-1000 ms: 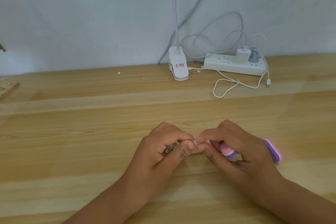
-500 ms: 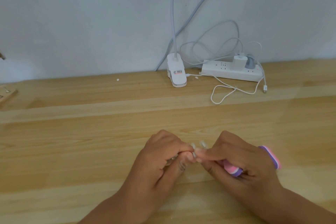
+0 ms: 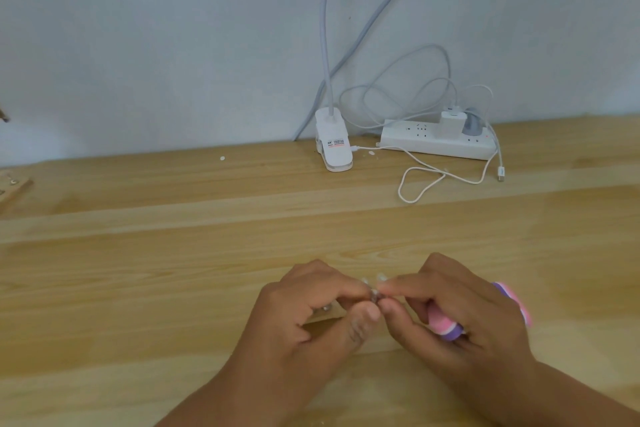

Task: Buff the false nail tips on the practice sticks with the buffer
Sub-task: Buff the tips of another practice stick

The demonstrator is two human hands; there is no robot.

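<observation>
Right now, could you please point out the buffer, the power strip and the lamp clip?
buffer [image 3: 442, 322]: head view, its pink-and-purple near end.
power strip [image 3: 410, 139]: head view, bare white casing.
lamp clip [image 3: 338, 157]: head view, white body below label.

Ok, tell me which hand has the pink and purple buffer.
The right hand: the buffer is gripped across its palm, with an end showing on either side. The left hand holds only the practice sticks.

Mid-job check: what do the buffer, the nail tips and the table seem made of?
The buffer, gripped in the right hand: probably foam, matte; pink, white and purple layers show at its end. The nail tips, poking up from the left hand's pinch: seemingly clear plastic, translucent, though blurred. The table: pale wood, visible grain, slight sheen.
</observation>
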